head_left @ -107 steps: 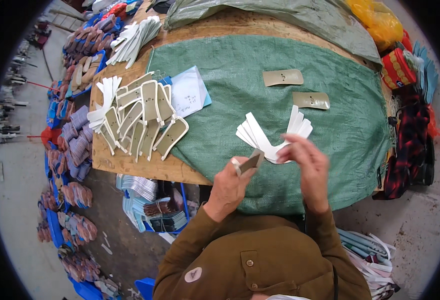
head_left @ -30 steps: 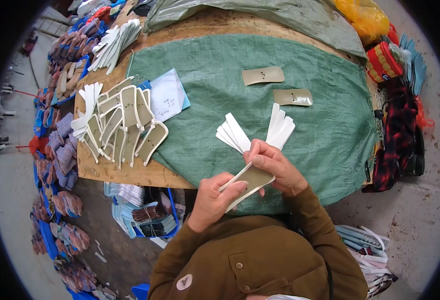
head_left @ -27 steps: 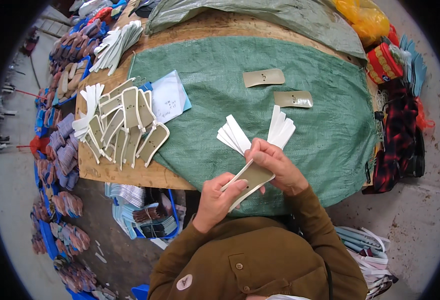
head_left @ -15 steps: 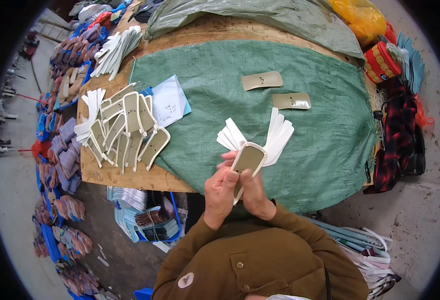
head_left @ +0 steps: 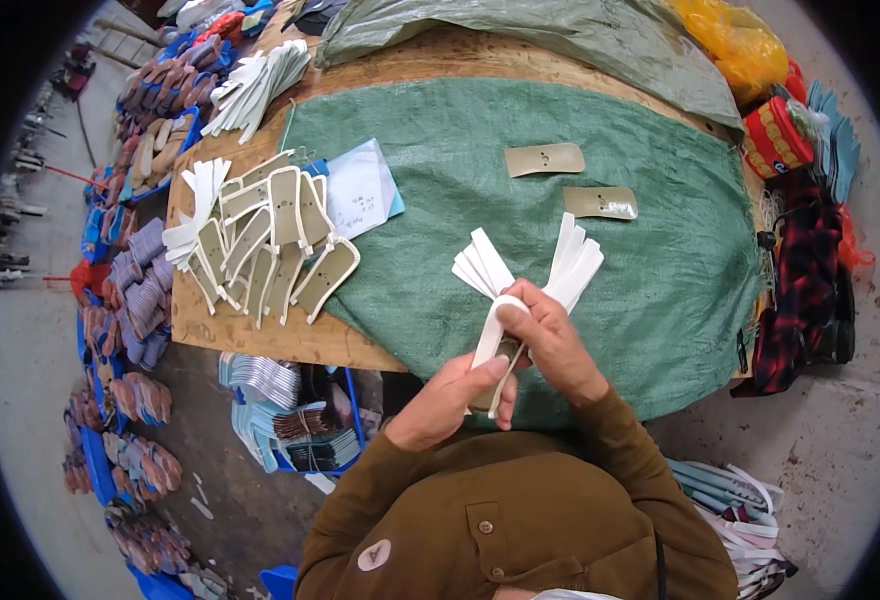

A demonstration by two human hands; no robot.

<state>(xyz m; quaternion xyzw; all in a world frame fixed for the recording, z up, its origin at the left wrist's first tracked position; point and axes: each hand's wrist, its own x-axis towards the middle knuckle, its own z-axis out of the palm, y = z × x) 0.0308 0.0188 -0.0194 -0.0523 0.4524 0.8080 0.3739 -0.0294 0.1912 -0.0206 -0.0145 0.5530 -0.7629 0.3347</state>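
Close to my body, both hands grip one curved olive-tan panel edged with a white strip [head_left: 489,334]. My left hand [head_left: 448,402] is closed on its lower end, thumb on top. My right hand [head_left: 557,338] pinches the upper end, its thumb pressing the white strip where it bends round the tip. Fingers hide much of the panel. Just beyond lie two fans of white strips, a left fan [head_left: 484,262] and a right fan [head_left: 574,262]. Farther off are two unedged panels, an upper panel [head_left: 546,159] and a lower panel [head_left: 601,203].
A heap of white-edged panels [head_left: 285,208] covers the table's left part, beside loose white strips [head_left: 198,205] and a paper sheet [head_left: 358,190]. Green woven sheeting [head_left: 410,140] overlies the wood. Below the left edge stands a blue crate [head_left: 357,400] of bundled pieces.
My right hand has moved up to the panel's upper end, and my left hand has gone lower. The panel has turned so its white edge shows more. The whole view has shifted slightly.
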